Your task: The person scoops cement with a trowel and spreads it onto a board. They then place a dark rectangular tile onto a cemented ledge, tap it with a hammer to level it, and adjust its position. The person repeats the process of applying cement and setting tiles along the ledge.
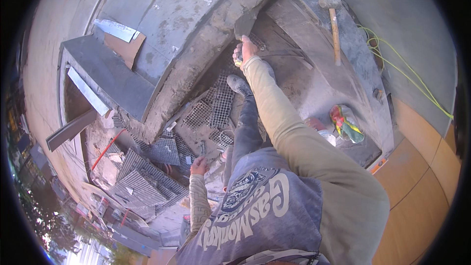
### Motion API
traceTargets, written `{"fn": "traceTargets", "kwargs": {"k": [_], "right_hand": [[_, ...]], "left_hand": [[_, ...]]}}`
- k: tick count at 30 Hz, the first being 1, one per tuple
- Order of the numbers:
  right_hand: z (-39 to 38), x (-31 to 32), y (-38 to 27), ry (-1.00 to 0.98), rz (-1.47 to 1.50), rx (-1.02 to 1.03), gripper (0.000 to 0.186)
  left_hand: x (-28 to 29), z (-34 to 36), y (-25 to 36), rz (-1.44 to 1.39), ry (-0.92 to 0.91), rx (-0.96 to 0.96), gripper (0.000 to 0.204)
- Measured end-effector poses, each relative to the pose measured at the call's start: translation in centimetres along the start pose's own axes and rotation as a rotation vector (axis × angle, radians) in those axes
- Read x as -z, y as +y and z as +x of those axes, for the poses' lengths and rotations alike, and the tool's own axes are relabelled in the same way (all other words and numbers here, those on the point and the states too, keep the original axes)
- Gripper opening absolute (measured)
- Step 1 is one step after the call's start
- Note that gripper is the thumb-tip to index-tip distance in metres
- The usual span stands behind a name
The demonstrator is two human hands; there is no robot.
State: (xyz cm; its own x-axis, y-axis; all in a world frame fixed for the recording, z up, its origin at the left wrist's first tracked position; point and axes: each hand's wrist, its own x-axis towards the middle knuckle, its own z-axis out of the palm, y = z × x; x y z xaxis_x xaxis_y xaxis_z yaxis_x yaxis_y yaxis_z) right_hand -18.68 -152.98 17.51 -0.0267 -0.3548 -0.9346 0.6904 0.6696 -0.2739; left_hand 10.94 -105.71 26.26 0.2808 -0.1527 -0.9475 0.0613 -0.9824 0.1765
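While the right hand (247, 49) is closed around the handle of a grey, flat-bladed metal trowel (245, 23), the blade points away from the fingers toward the rough, mortar-coated raised edge (206, 34); whether it touches cannot be told. In the head view, large pale lettering and a round emblem cover the faded dark-blue cotton shirt (265, 206) below that hand, partly broken up by folds. A crumpled red, yellow and green printed bag (346, 123) lies below and to the right of the hand, its print too small to make out. The mortar-coated edge bounds the sunken floor (294, 78) just left of the hand, and bare floor spreads to its right. Farther right, a wooden-handled mallet (335, 34) rests on the grey slab border (353, 44). The left hand (199, 166) has its fingers curled, and I cannot tell whether it holds anything; heaped grey mosaic-grid sheets (152, 172) lie beside it. The right palm and most of the trowel's handle are hidden, and black vignetting cuts off the corners.
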Motion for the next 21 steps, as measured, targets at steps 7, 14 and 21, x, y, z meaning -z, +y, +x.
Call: {"fn": "traceTargets", "kwargs": {"k": [7,14,21], "right_hand": [[-1.4,0.3,6.8,0.001,0.140,-0.132,0.045],[-1.9,0.2,10.3,-0.008,0.147,-0.174,0.049],[-4.1,0.5,17.3,-0.128,0.291,-0.412,0.049]], "left_hand": [[0.7,-0.2,-2.2,-0.019,0.023,-0.004,0.036],[-0.4,-2.4,-3.9,-0.024,0.067,0.025,0.036],[-0.4,-3.6,-4.2,-0.062,0.094,-0.001,0.034]]}}
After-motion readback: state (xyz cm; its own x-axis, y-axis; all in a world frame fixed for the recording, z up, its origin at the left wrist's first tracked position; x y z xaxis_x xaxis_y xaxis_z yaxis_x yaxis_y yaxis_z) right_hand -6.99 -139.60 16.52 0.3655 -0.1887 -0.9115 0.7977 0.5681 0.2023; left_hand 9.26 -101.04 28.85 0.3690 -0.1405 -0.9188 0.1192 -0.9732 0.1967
